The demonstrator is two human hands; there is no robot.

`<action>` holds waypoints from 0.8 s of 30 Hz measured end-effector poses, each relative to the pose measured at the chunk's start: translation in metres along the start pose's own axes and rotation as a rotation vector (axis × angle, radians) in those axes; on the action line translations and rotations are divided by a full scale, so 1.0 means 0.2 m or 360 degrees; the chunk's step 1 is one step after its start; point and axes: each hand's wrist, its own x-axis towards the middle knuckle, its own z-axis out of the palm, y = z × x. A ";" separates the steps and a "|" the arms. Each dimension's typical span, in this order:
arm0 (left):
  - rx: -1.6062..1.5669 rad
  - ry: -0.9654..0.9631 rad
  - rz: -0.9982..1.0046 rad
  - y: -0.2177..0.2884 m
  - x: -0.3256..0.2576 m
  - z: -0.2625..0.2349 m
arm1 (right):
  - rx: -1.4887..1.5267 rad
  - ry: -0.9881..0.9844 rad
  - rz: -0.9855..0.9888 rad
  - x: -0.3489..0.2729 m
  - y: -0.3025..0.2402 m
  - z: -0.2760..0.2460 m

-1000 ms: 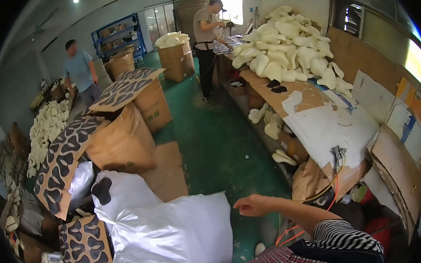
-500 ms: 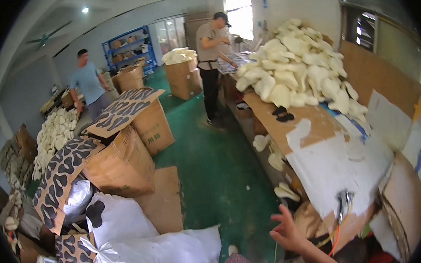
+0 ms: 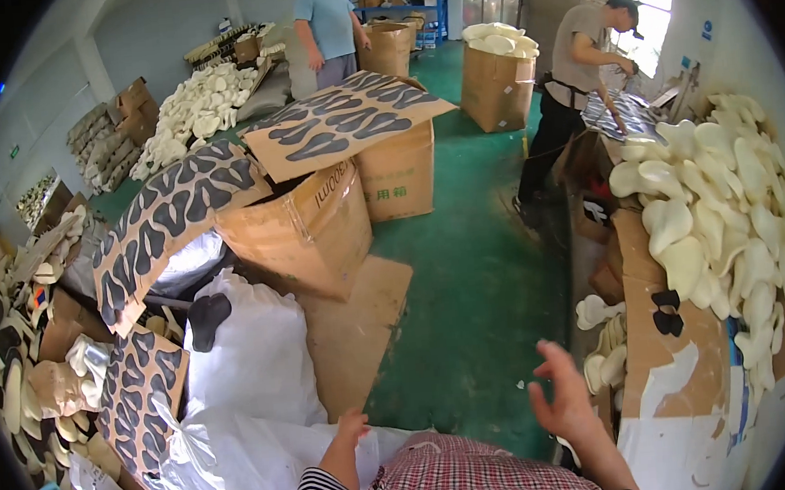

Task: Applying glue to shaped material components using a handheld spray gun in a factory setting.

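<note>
My left hand (image 3: 349, 428) hangs in front of my checked apron, beside a bulging white sack (image 3: 243, 447). Its fingers look loosely apart, with nothing visible in them. My right hand (image 3: 564, 395) is raised over the green floor with fingers spread, holding nothing. To its right runs a cardboard-covered bench (image 3: 636, 273), and several cream foam pads (image 3: 605, 358) lie at the bench's side. One dark sole-shaped piece (image 3: 208, 322) rests on another upright white sack (image 3: 251, 364). Two small black pieces (image 3: 667, 313) lie on the bench.
Cardboard sheets with dark sole shapes (image 3: 347, 119) top large cartons (image 3: 310, 233) at left. A heap of cream pads (image 3: 717, 195) covers the right bench. One person (image 3: 580, 59) works at its far end; another person (image 3: 329, 26) stands beyond the cartons. A flat cardboard (image 3: 371, 328) lies on the floor.
My view has swung left and down, so the sacks and cartons sit more centrally. My left hand has come into view. My right hand stays raised with fingers apart.
</note>
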 end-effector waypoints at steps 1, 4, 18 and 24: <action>-0.0053 0.0042 0.0041 0.15 0.04 0.05 | 0.0023 -0.0205 0.0109 0.03 0.07 0.02; -0.0266 0.0084 0.0117 0.52 0.17 0.22 | 0.0034 -0.0338 0.0213 0.16 0.34 0.04; 0.0372 -0.0449 -0.0154 1.80 1.15 0.98 | -0.0155 0.0547 -0.0218 1.24 1.51 -0.33; 0.0390 -0.0541 -0.0215 2.19 1.47 1.32 | -0.0012 0.0926 0.1729 0.52 2.23 -0.23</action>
